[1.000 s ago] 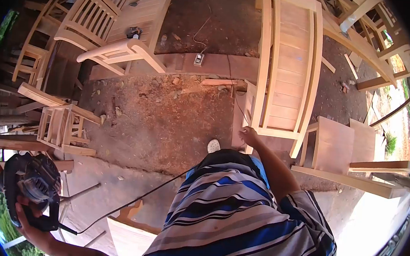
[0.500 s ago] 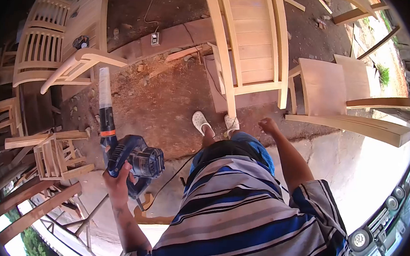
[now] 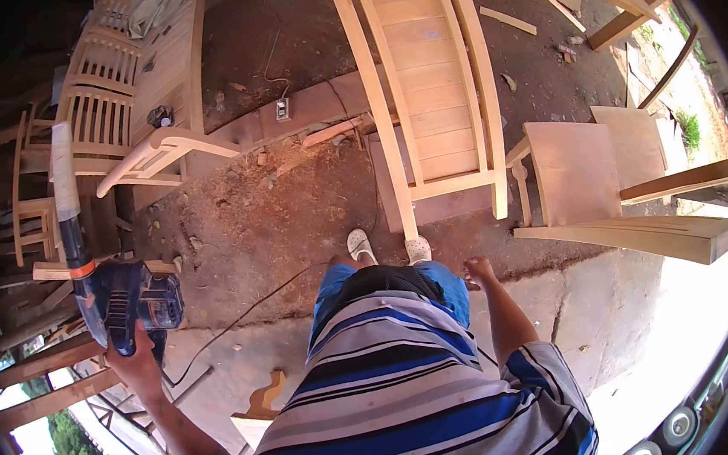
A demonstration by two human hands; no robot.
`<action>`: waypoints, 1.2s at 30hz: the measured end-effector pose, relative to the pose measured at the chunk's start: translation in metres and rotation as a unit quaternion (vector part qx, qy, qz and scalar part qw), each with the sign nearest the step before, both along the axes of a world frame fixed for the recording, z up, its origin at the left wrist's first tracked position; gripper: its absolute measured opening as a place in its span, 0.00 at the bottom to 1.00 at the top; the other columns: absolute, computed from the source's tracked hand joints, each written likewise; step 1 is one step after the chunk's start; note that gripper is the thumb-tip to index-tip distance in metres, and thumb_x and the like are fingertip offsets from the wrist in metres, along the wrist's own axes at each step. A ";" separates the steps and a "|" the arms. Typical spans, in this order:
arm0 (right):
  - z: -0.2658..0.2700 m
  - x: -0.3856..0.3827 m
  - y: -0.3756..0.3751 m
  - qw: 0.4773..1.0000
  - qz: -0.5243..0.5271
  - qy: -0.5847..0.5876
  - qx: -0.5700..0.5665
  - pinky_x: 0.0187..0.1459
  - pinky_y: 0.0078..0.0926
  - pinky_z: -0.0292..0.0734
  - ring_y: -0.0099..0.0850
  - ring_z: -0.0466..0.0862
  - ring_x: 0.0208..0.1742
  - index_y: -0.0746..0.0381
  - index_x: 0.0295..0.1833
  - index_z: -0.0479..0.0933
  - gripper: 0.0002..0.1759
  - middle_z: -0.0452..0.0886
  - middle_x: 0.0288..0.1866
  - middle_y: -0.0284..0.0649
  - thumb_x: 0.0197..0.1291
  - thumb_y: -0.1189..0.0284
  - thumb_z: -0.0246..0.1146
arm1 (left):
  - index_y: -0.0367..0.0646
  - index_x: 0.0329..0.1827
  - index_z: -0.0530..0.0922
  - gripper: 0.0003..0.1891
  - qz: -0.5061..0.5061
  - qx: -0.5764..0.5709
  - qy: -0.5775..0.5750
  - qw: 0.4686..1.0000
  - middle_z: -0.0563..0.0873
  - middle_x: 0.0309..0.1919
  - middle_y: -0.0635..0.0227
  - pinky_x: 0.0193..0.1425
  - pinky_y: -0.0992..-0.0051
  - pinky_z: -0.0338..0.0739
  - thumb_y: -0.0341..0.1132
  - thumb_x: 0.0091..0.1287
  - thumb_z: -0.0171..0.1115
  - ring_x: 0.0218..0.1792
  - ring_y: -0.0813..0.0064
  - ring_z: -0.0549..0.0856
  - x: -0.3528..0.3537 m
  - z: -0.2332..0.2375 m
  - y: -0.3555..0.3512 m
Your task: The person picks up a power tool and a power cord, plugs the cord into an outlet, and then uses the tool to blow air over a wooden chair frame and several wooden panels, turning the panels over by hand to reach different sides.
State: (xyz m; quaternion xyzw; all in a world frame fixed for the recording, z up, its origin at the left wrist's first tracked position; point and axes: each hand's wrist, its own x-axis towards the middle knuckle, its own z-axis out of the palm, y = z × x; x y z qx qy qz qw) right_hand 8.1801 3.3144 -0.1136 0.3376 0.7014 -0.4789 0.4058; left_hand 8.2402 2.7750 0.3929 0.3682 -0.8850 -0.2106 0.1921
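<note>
My left hand [image 3: 138, 364] grips the handle of a blue and black electric blower [image 3: 123, 298], held out to my left. Its long pale nozzle [image 3: 63, 187] points up and away toward the stacked wooden chairs [image 3: 100, 104]. A black power cord [image 3: 241, 320] trails from the blower across the dirt floor. My right hand [image 3: 478, 271] hangs loosely curled at my right side, holding nothing, just short of the foot of a long slatted wooden bench [image 3: 421, 95]. My two white shoes [image 3: 388, 248] stand at the bench's near end.
Unfinished wooden furniture surrounds me: a chair [image 3: 582, 176] and thick beams [image 3: 645, 237] to the right, a small stool frame [image 3: 31, 218] and planks at the left. A power socket [image 3: 283, 110] lies on the ground ahead. A vehicle's wheels [image 3: 654, 447] show at the bottom right.
The blower has swung from the middle out to my left, its nozzle now pointing at the chairs. My right hand has dropped slightly toward my side. My view has shifted a little.
</note>
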 end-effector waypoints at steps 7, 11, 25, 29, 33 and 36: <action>-0.026 -0.066 -0.086 0.990 0.107 0.095 0.011 0.18 0.21 0.71 0.24 0.77 0.20 0.66 0.39 0.78 0.12 0.79 0.24 0.38 0.57 0.67 0.60 | 0.29 0.42 0.77 0.10 -0.022 -0.238 0.036 0.970 0.83 0.31 0.61 0.37 0.76 0.74 0.29 0.63 0.60 0.30 0.76 0.79 -0.004 0.075 -0.090; -0.032 -0.104 -0.149 0.989 0.060 0.123 0.060 0.21 0.25 0.74 0.27 0.78 0.20 0.66 0.34 0.78 0.12 0.80 0.23 0.39 0.54 0.66 0.60 | 0.31 0.44 0.78 0.15 -0.053 -0.369 0.068 0.925 0.85 0.35 0.59 0.39 0.74 0.75 0.35 0.62 0.63 0.33 0.74 0.81 0.003 0.076 -0.177; 0.054 -0.227 -0.353 0.966 0.200 0.163 0.000 0.46 0.33 0.76 0.40 0.83 0.42 0.63 0.43 0.79 0.20 0.83 0.40 0.48 0.51 0.58 0.62 | 0.36 0.39 0.75 0.05 0.003 0.093 0.048 0.994 0.75 0.19 0.72 0.18 0.83 0.62 0.28 0.64 0.57 0.16 0.85 0.70 -0.125 -0.072 -0.330; 0.014 -0.261 -0.324 0.989 0.066 0.129 0.031 0.35 0.27 0.77 0.29 0.82 0.29 0.64 0.36 0.80 0.16 0.82 0.28 0.42 0.54 0.61 0.62 | 0.35 0.44 0.74 0.10 -0.013 0.167 0.010 0.986 0.78 0.24 0.69 0.19 0.79 0.65 0.25 0.60 0.58 0.17 0.83 0.73 -0.177 -0.160 -0.344; -0.046 -0.291 -0.286 0.995 -0.099 0.024 -0.016 0.17 0.24 0.68 0.26 0.74 0.16 0.64 0.29 0.77 0.12 0.76 0.19 0.37 0.55 0.66 0.62 | 0.36 0.46 0.73 0.14 0.010 0.228 -0.022 0.973 0.78 0.25 0.69 0.14 0.78 0.64 0.23 0.56 0.59 0.14 0.83 0.72 -0.270 -0.175 -0.304; -0.035 -0.345 -0.293 0.997 0.029 -0.068 -0.011 0.18 0.23 0.69 0.27 0.76 0.17 0.64 0.31 0.77 0.15 0.77 0.21 0.38 0.58 0.61 0.62 | 0.39 0.53 0.73 0.20 -0.021 0.261 0.036 0.964 0.78 0.24 0.70 0.12 0.79 0.63 0.21 0.55 0.58 0.12 0.83 0.70 -0.336 -0.177 -0.291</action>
